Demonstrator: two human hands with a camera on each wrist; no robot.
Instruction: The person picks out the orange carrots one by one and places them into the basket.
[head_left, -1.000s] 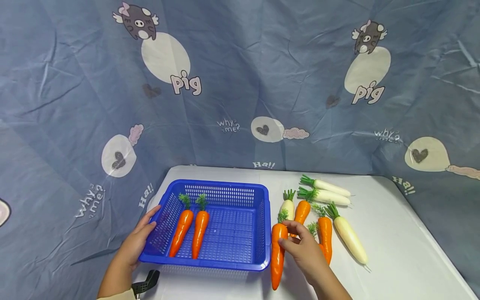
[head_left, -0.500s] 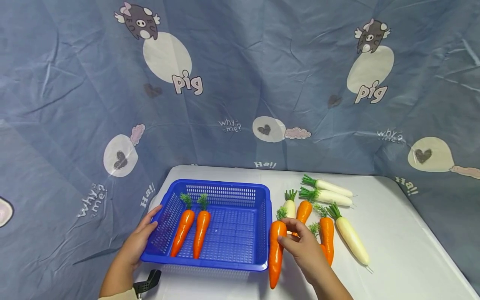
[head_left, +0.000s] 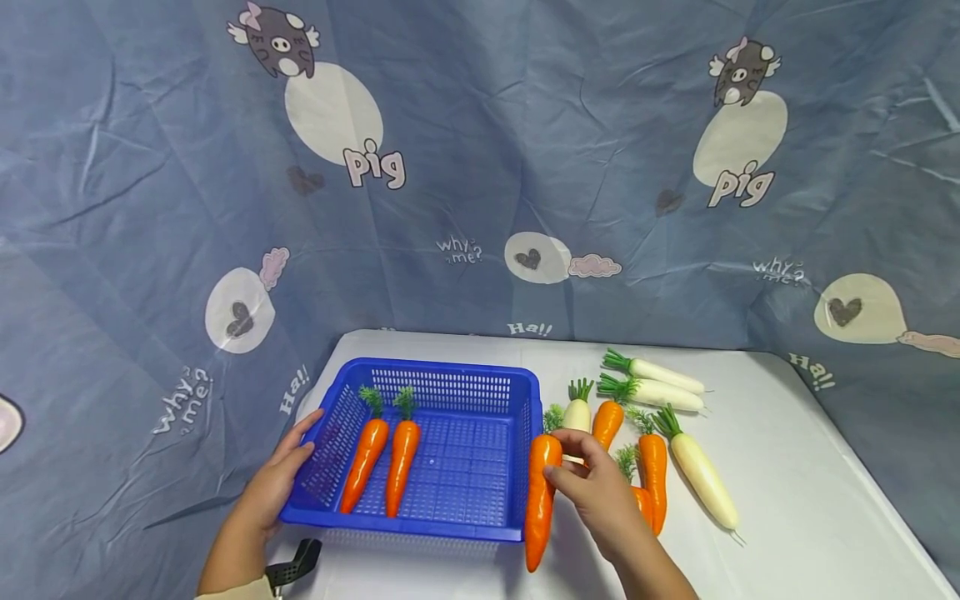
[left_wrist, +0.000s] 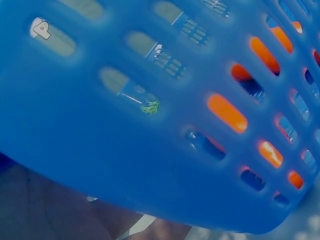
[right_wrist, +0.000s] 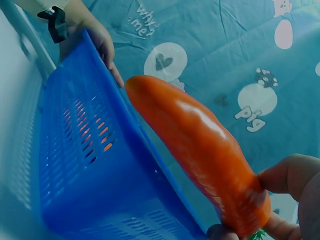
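Between the thumb and fingers of my right hand (head_left: 596,483) is a carrot (head_left: 542,500), pinched near its leafy top. It overlaps the right rim of a blue plastic basket (head_left: 420,532) in the head view, its tip pointing toward me. In the right wrist view the held carrot (right_wrist: 200,150) is raised beside the basket wall (right_wrist: 115,165). My left hand (head_left: 273,483) holds the basket's left side at the rim; the left wrist view is mostly basket wall (left_wrist: 100,145). Two carrots (head_left: 365,467) with green tops lie side by side inside the basket.
Right of the basket, white radishes (head_left: 705,481) and more carrots (head_left: 654,479) lie loosely on the white table (head_left: 795,467). Some are partly hidden behind my right hand. A blue patterned cloth (head_left: 480,167) hangs behind the table.
My right hand has moved the carrot a little left, from beside the basket to overlapping its right rim. The left hand and basket have stayed in place.
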